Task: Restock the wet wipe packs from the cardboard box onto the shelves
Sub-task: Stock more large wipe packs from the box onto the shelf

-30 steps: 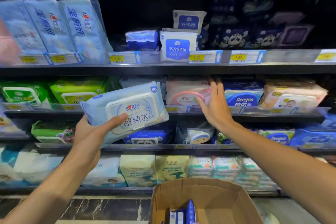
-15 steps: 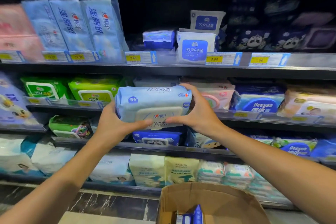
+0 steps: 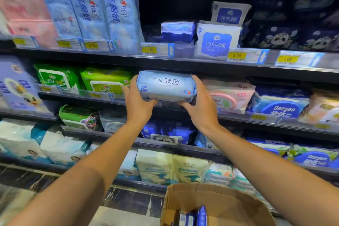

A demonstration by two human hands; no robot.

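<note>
Gripped by left hand [image 3: 138, 103] and right hand [image 3: 200, 108]: one wipe pack [image 3: 166, 86].

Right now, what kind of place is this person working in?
Most likely a shop aisle, perhaps a supermarket. Tiered shelves hold many wipe packs, yellow price tags line the shelf edges, and a cardboard box of stock sits below while both hands lift a blue wet wipe pack.
</note>
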